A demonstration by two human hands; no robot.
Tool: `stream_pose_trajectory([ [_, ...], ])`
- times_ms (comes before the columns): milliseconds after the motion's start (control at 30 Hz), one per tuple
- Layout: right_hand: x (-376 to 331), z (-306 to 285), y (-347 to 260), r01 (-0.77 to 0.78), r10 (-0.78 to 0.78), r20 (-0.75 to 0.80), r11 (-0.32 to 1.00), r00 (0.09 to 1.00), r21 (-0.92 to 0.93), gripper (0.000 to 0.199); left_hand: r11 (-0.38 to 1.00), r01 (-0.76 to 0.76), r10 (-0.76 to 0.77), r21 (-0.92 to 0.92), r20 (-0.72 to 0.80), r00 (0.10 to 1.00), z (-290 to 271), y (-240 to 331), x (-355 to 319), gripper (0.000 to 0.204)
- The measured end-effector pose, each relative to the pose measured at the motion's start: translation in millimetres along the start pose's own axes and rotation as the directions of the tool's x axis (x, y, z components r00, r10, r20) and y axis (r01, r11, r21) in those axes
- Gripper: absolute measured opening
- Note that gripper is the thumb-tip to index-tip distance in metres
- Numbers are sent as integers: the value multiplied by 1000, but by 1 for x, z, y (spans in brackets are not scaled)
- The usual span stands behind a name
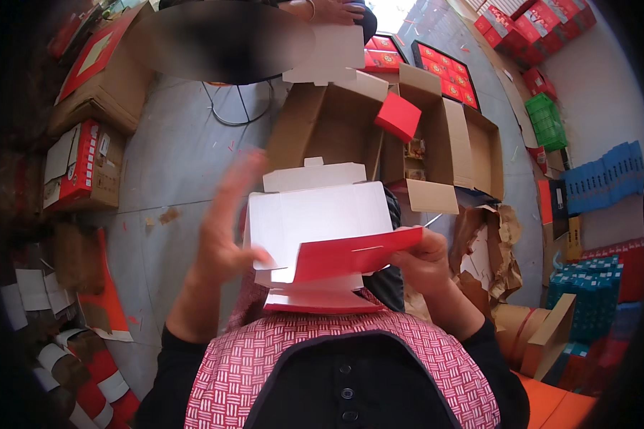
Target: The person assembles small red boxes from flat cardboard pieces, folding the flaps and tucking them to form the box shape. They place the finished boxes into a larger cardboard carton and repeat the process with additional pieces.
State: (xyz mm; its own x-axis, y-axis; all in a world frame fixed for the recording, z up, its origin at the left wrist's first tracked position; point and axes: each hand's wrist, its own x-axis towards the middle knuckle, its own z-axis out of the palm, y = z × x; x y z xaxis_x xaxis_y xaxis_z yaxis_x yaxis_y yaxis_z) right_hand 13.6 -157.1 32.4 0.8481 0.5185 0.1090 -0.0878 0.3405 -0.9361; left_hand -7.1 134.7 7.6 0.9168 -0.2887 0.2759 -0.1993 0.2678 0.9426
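Note:
Over my lap lies a folding carton [322, 214], white inside and red outside, with its flaps spread out. My right hand [426, 259] pinches the right end of the carton's red panel [350, 254], which stands raised with a small slit in it. At the carton's left side is my left hand [225, 239], its fingers stretched out and smeared by motion. Its thumb is extended over the white inner face; whether it touches the card I cannot tell. A second red panel edge [325, 304] sits against my checked apron [308, 330].
Ahead stand open brown boxes [329, 121], with a closed red box [398, 116] on an edge. Another person's hand [334, 11] shows at the top beside white card [329, 53]. Crumpled brown paper [504, 229] lies right; stacked cartons [86, 164] stand left.

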Motion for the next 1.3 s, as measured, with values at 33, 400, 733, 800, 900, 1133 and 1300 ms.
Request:
stream_pose_trajectory([
  [33,2,4,2,-34,34,16,999,999,10,21,983,-49,36,178,77,996,5,8,-1,61],
  [400,125,-42,29,112,336,193,247,922,-962,38,990,138,-138,12,115,984,46,-4,-15,27],
  [733,86,-25,25,-138,250,-146,-49,957,-989,34,992,129,-128,-4,-128,983,53,-13,-15,95],
  [800,81,-32,27,-177,231,-178,-28,956,-984,32,984,82,-65,159,-104,992,52,-14,-19,90],
  [900,75,-34,23,-276,280,-255,36,926,-961,29,973,90,-83,211,-42,996,53,-15,-18,72],
  [1133,72,-57,12,-136,284,110,720,953,-681,16,923,384,-379,-14,-210,901,48,-42,-11,44],
  [1300,87,-39,11,-644,611,295,764,735,22,33,898,378,-415,-225,-148,898,51,-48,-7,59],
])
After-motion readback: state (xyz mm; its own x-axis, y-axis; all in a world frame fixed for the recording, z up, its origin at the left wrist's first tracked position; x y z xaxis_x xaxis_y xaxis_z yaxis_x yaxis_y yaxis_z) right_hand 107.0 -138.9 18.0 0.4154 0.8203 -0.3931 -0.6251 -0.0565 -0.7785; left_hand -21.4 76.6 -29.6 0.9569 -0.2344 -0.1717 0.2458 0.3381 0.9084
